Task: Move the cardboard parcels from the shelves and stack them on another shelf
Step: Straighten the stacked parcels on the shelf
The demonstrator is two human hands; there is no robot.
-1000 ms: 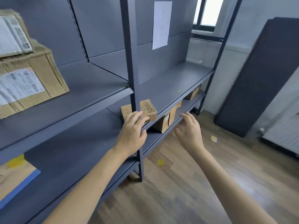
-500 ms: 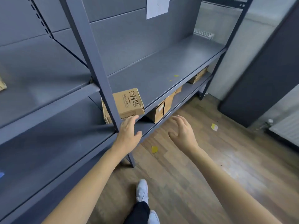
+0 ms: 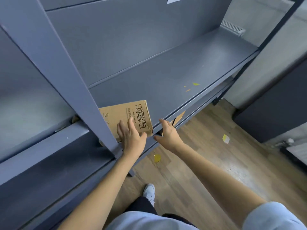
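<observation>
Cardboard parcel (image 3: pixel 131 116) behind grey upright (image 3: pixel 86 103) | left hand (image 3: pixel 131 138) flat on it | right hand (image 3: pixel 167 136) spread, empty

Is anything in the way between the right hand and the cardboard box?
Nothing visible. The right hand hovers open just right of the cardboard box, with only air between. The left hand already rests on the box; the grey upright post stands on its left.

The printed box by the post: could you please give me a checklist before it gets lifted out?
1. Left hand on box: ok, fingers rest on top.
2. Firm grip: not ok, fingers straight.
3. Right hand on box: not ok, open beside it.
4. Post clear of box: not ok, it covers the box's left end.
5. Box intact: not ok, near corner torn.
6. Weight: cannot tell.
</observation>
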